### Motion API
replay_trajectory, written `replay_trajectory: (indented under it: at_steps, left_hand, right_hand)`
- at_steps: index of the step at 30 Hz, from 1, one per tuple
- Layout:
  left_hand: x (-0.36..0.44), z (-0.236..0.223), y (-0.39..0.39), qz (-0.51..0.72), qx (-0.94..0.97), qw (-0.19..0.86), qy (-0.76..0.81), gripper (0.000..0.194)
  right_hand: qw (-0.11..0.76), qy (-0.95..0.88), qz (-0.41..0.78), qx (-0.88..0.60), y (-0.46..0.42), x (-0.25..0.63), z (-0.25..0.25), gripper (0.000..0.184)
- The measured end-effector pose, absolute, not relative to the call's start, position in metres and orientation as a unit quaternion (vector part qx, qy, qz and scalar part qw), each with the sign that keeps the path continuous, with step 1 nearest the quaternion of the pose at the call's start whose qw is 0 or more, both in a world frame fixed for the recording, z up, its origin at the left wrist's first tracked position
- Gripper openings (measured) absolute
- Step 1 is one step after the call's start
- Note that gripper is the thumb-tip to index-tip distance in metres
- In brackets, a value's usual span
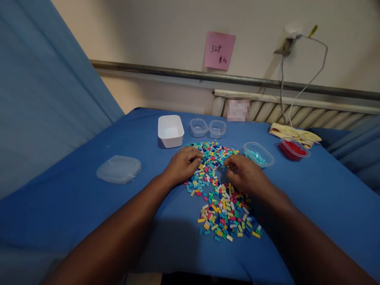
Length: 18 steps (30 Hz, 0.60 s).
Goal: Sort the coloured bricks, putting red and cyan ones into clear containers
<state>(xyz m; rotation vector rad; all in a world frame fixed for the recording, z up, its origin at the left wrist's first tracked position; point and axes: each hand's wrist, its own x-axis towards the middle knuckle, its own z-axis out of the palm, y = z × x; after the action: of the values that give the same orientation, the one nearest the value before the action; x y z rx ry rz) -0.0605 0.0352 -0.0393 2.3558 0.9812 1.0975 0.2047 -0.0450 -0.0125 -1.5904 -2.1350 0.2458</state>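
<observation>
Many small toy building bricks [224,208] in mixed colours lie in a loose, spread pile on the blue cloth. At the left side of the pile's upper part, my left hand [183,164] is closed, thumb and fingers drawn together. My right hand [245,173] is over the pile's right side, its fingers curled in towards the thumb. What either hand holds, if anything, is too small or hidden to make out. Just beyond my right hand stands a clear tub [259,154] with turquoise bricks in it. Another clear tub [293,149], farther right, contains red pieces.
A white container [171,138] and two small clear tubs [198,127] [217,129] stand behind the pile. Stacked clear lids [119,169] lie at left. A yellow cloth [293,133] is at the back right, with a cable [282,91] hanging to it. A radiator [267,111] lines the wall.
</observation>
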Motion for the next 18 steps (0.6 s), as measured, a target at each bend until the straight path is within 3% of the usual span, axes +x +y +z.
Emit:
replay_trajectory:
  at_steps: [3,6,14,18]
  left_hand:
    - [-0.060,-0.037,0.034,0.384,0.837,0.184,0.344,0.018]
    - [-0.061,-0.037,0.034,0.379,0.838,0.188,0.343,0.018]
    - [-0.061,-0.037,0.036,0.379,0.838,0.186,0.346,0.017]
    - [-0.061,-0.036,0.035,0.381,0.838,0.187,0.342,0.017]
  right_hand:
    - [0.349,-0.727,0.059,-0.589,-0.045,0.230,-0.006,0.024]
    - [0.396,-0.689,-0.034,-0.606,-0.039,0.261,-0.007,0.026]
    - [0.328,-0.708,-0.123,-0.614,-0.028,0.282,-0.022,0.036]
    - [0.282,-0.756,-0.059,-0.587,-0.030,0.255,-0.025,0.032]
